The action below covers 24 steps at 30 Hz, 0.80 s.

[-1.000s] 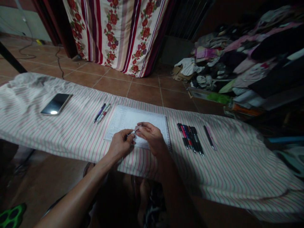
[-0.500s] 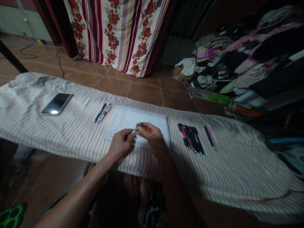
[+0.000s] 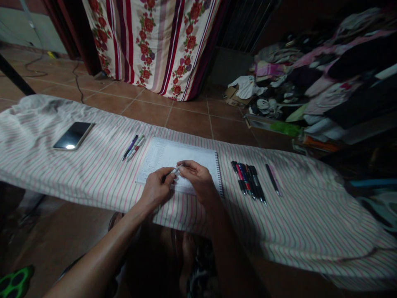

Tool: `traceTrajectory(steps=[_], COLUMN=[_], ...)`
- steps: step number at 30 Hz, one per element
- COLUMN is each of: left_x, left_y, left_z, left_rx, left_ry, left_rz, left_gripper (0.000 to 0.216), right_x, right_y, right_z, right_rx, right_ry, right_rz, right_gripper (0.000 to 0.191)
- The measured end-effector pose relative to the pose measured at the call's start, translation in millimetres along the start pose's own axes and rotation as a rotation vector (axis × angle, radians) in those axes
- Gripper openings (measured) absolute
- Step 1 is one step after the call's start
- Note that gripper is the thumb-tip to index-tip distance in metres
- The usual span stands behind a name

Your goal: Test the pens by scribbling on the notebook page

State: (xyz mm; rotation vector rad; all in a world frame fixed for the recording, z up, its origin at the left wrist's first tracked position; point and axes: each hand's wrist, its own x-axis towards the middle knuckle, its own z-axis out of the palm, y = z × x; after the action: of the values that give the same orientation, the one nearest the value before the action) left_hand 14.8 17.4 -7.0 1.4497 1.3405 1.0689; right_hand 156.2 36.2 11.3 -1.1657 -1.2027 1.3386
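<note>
Over the spiral notebook (image 3: 192,150), which lies open with writing on its page, my two hands meet. My left hand (image 3: 159,184) is closed, thumb and fingers pinching a slim pen (image 3: 176,169) with a pale, silvery end. My right hand (image 3: 197,176) has its fingertips closed around that same end from the other side. Most of the pen is covered by fingers, so its full shape cannot be seen. Left of the notebook lie a few pens (image 3: 134,147), purple, green and red-white. On its right is a row of several dark, red and blue pens (image 3: 249,181).
A black pen (image 3: 273,179) lies beside a pinkish one at the right. A phone (image 3: 73,135) rests on the striped cloth (image 3: 102,174) at the left. Beyond stand a floral curtain (image 3: 164,45) and a heap of clothes (image 3: 310,74) on the tiled floor.
Both hands stay pinched on the pen over the notebook, with only slight finger movement. The whole view has shifted very slightly.
</note>
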Motion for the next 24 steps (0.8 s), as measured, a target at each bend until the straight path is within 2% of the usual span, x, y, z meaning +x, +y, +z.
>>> traceTrajectory(steps=[24], left_x=[0.6], left_y=[0.5], left_z=[-0.5], left_rx=[-0.052], left_ry=[0.005], left_rz=[-0.02], left_gripper=[0.027], right_x=[0.5], right_y=[-1.1], right_z=[2.1], right_rx=[-0.073], right_ry=[0.01], right_rz=[-0.032], right_gripper=[0.024])
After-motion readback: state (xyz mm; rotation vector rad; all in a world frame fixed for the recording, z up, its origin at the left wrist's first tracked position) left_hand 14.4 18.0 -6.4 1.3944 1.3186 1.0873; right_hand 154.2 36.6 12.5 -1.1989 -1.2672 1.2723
